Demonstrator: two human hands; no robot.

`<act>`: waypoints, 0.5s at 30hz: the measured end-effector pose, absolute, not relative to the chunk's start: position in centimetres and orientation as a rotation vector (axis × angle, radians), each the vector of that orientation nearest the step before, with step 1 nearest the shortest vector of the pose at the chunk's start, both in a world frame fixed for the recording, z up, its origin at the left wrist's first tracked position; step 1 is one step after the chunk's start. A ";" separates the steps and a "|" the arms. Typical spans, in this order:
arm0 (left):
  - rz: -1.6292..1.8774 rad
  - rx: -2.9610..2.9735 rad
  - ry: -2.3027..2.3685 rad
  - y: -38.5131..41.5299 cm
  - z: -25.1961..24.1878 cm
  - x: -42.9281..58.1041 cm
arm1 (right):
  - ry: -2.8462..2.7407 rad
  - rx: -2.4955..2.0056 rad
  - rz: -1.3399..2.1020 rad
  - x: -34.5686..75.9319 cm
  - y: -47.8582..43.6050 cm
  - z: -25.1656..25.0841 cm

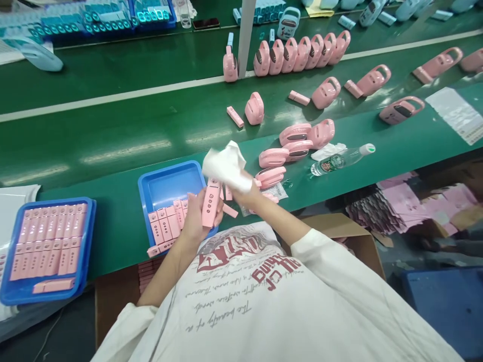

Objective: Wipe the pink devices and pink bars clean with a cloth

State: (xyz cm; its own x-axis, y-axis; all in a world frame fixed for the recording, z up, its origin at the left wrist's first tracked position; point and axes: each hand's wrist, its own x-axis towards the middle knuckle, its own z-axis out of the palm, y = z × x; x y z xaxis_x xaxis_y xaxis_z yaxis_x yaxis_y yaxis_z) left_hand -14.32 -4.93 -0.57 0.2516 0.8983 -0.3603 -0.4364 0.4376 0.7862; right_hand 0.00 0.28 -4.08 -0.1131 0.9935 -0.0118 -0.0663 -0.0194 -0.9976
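My left hand [193,217] is closed around a pink stick with buttons [210,205], an oblong piece with a column of dark marks on its face, held tilted upright. A crumpled white cloth [225,165] is gripped in my right hand [243,192]; it is blurred and touches or covers the top end of the stick. Just under my left hand lies a blue tray [170,177], its lower part holding several more pink sticks [165,223]. A few other pink pieces [230,210] lie by my right hand, partly hidden by it.
To the left, a second blue tray [92,221] holds rows of pink sticks. Pink handled speakers [273,157] cluster right of my hands, near a plastic bottle [341,160]. More speakers stand on the green line beyond, beside a grey post [246,40]. A cardboard box [339,226] is below the table edge.
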 end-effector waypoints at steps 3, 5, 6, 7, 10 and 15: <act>0.959 0.724 0.932 -5.3 0.3 -14.6 | -0.864 -1.207 1.265 1.4 2.2 -4.4; 1.006 0.743 0.982 -5.4 0.6 -14.6 | -0.627 -1.238 1.299 1.8 2.4 -4.8; 1.038 0.740 0.995 -5.4 0.6 -14.5 | -0.563 -1.232 1.329 1.8 2.1 -4.9; 1.061 0.731 1.006 -5.3 0.6 -14.5 | -0.544 -1.214 1.357 1.6 1.7 -5.0; 1.045 0.689 1.011 -4.9 0.1 -14.5 | -0.512 -1.159 1.366 0.9 0.2 -4.7; 0.951 0.548 0.952 -4.3 -0.3 -14.5 | -0.535 -1.180 1.319 0.1 -1.1 -4.0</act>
State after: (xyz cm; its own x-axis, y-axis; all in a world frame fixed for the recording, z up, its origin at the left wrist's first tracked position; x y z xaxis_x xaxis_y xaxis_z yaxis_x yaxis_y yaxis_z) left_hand -14.47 -4.33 -0.26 0.2426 0.8682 -0.4329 -0.4323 0.4963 0.7529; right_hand 0.06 -1.11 -4.02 0.2449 0.9213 -0.3020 -0.4510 -0.1674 -0.8767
